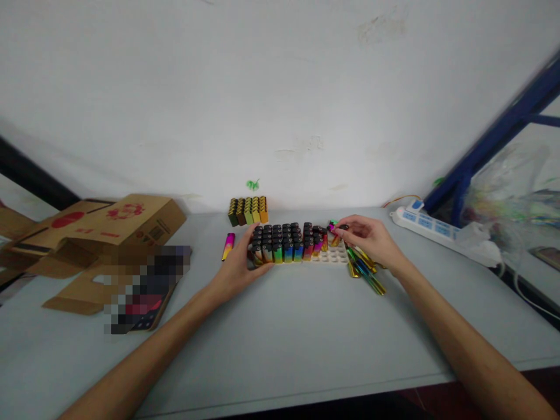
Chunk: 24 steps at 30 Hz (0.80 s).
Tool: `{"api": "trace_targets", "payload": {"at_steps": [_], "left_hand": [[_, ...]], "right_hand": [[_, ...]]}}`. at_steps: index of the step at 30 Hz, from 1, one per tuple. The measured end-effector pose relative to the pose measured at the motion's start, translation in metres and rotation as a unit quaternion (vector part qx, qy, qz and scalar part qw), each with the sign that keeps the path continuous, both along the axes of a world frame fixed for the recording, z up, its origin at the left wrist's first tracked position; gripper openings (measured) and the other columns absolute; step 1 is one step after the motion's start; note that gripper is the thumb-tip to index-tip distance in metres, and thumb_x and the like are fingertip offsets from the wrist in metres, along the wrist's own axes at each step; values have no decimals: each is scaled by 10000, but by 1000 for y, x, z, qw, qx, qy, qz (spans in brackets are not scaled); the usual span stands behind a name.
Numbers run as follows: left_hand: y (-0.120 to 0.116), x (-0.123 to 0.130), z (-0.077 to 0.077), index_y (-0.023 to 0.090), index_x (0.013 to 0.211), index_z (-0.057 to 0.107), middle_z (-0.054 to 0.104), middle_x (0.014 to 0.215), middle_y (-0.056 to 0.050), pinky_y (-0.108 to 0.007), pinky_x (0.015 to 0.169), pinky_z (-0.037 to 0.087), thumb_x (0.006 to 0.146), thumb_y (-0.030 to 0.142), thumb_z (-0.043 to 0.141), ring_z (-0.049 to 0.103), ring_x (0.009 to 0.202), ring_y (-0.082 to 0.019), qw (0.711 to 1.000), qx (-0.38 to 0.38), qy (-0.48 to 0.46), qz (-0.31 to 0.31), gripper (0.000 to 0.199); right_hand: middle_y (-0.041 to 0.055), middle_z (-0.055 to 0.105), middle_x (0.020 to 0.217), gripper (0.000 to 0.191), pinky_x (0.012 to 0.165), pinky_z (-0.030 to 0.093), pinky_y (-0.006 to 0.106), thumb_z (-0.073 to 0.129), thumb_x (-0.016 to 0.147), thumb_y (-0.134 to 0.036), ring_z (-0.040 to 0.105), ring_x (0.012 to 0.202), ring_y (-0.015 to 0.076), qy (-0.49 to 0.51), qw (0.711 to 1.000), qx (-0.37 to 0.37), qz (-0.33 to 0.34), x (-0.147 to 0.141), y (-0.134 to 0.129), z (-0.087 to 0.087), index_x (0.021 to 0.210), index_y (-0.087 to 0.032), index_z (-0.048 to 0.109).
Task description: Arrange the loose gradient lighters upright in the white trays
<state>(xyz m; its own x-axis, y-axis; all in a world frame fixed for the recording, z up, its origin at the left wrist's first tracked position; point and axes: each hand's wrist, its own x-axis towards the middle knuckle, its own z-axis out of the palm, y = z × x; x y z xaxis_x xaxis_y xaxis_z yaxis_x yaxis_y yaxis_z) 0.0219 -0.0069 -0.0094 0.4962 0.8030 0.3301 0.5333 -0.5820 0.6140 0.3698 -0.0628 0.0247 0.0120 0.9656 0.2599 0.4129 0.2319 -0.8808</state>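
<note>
Rows of shiny, coloured lighters [287, 251] with black tops stand upright in a white holed tray [336, 256]. My left hand [238, 262] grips the left end of this block, thumb at the front and fingers behind. At the tray's right end, my right hand [365, 236] pinches a lighter [336, 239] by its dark top, above or in the holes; I cannot tell whether it is seated. Under and beside my right hand lie several loose metallic lighters [367, 274]. A pink and yellow lighter [228, 246] sits left of my left hand.
Behind, near the wall, stands a block of gold and dark lighters [248, 211]. An opened cardboard box [140, 219] and a partly blurred phone-like device [151, 297] are on the left. A white power strip [446, 236] lies on the right, with a plastic bag [507, 186] beyond.
</note>
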Motion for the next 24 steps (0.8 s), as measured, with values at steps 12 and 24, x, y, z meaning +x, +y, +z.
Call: {"api": "trace_targets", "payload": {"at_steps": [12,24], "left_hand": [[2,0,-2,234,1637,221,468,1620,-140,-540,1259,382,842,401,788,474,1488,-340,1000,8,7,5,990],[1,0,-2,239,1636,220,481,1611,-128,-513,1254,400,852,385,784,459,1502,-334,1000,16,9,3,977]], "right_hand": [[94,787,1136,464,782,606,367,731,913,-543,732,923,253,-130,989,55,47,0,3,-5,1260,-237,762],[90,737,953,267,734,543,325,577,1040,-353,681,778,204,-276,947,164,11,-19,-1,3,1107,-166,756]]}}
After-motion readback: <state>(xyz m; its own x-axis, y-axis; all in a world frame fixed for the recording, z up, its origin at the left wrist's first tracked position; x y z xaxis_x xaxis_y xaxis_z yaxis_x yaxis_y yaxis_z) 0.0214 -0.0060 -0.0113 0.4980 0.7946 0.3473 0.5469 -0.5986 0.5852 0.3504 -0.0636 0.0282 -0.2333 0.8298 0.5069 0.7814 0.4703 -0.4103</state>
